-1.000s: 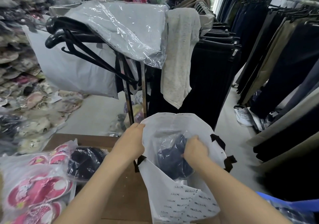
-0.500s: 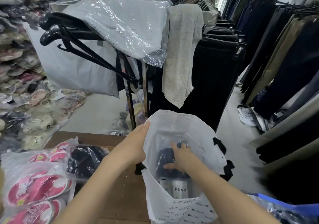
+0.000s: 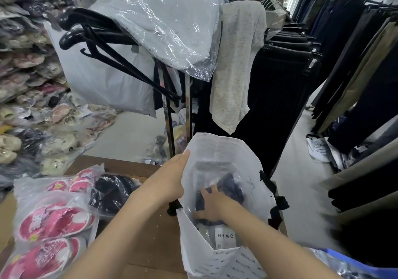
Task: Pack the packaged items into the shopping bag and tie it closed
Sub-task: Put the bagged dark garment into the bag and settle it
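A white shopping bag (image 3: pixel 224 154) with black handles stands open on the brown table (image 3: pixel 150 242). My left hand (image 3: pixel 170 182) grips the bag's left rim and holds it open. Inside the bag, my right hand (image 3: pixel 212 203) lies flat with spread fingers on a dark garment in clear plastic (image 3: pixel 231 187). Below it in the bag sits a packet with a white label (image 3: pixel 225 237). On the table to the left lie packaged pink slippers (image 3: pixel 51 220) and a packaged black item (image 3: pixel 112 192).
A metal clothes rack (image 3: pixel 168 115) with black hangers, a plastic-wrapped grey garment (image 3: pixel 163 27) and dark trousers stands behind the table. Heaps of packaged slippers (image 3: pixel 25 106) fill the left side. More hanging clothes line the right. A blue packet (image 3: pixel 353 265) lies at the bottom right.
My right hand has gone deeper into the bag and opened from a grip on the dark packet to a flat press on it. My left hand kept hold of the rim.
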